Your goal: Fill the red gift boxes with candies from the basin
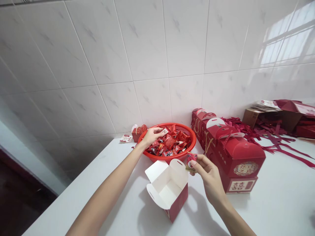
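Note:
Over the left part of a red plastic basket (193, 146) is my left hand (154, 135), its fingers pinched on a small white-and-red candy packet (164, 131). Wrapped candies (169, 142) in red wrappers fill the basket. My right hand (205, 168) grips a few small wrapped candies (191, 161), red and gold, just right of an open gift box (176, 200). That box is red outside and white inside, its flaps spread; the visible part of its inside is bare. My right fingers are beside its upper right flap.
A row of closed red gift boxes (236, 164) with handles stands along the right. Behind them lie dark red ribbons (268, 134) and cartons (251, 116) against the tiled wall (150, 59). A small red box (137, 132) and printed cards (126, 139) sit left of the basket.

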The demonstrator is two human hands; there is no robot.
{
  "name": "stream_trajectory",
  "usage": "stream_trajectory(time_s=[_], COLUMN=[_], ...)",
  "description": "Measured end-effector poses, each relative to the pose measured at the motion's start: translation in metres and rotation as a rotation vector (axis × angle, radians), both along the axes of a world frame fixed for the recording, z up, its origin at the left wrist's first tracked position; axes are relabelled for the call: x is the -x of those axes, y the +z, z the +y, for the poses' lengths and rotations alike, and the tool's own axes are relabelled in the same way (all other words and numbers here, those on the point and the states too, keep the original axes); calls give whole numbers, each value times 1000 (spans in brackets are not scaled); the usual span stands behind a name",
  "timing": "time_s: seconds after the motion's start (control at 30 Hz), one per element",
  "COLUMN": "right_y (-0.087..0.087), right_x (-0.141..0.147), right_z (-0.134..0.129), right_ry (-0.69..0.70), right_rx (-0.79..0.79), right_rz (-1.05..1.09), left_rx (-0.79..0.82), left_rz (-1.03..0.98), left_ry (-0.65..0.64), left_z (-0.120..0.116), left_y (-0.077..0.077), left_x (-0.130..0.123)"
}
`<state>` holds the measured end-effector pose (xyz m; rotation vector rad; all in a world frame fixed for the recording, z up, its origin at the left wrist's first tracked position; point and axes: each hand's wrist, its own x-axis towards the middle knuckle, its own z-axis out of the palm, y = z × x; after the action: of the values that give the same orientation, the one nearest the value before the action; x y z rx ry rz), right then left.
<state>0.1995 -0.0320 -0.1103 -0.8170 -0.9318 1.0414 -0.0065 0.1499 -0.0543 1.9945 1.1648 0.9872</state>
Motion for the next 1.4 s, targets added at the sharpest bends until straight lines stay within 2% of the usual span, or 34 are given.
stream_trajectory(time_s=[0.13, 0.33, 0.43, 0.5, 0.57, 0.63, 0.7, 0.8, 0.93, 1.03, 1.17, 1.4], right_y=[-3, -5, -1, 2, 3, 2, 1, 0, 1, 3, 5, 3], right_x=[-1, -3, -4, -6, -7, -8, -9, -10, -9, -9, -9, -10], right_z=[2, 5, 5, 6, 6, 6, 7, 7, 7, 7, 7, 7], right_ry=[-13, -56, -39, -20, -25, -51, -75, -107, -137, -126, -122, -102], right_rx=[-16, 11, 37, 48, 63, 75, 74, 63, 81, 94, 97, 79], right_rz=[14, 107, 161, 195, 227, 246, 239, 223, 258, 289, 315, 300], left_rx=[68, 196, 228, 235, 195, 91, 9, 6, 27, 56, 73, 124], left_rz=[-74, -66, -62, -67, -55, 69, 266, 471, 560, 571, 523, 282], left_ry=[-109, -479, -575, -566, -476, -325, -227, -254, -284, -309, -332, -217], left_z=[-28, -75, -83, -79, -69, -57, -45, -30, -16, -10, -8, -8], left_y=[9, 16, 14, 14, 14, 12, 8, -2, -20, -27, -25, -16], left_x=[-14, -53, -63, -63, -61, -58, -55, -53, -57, -61, -58, -40])
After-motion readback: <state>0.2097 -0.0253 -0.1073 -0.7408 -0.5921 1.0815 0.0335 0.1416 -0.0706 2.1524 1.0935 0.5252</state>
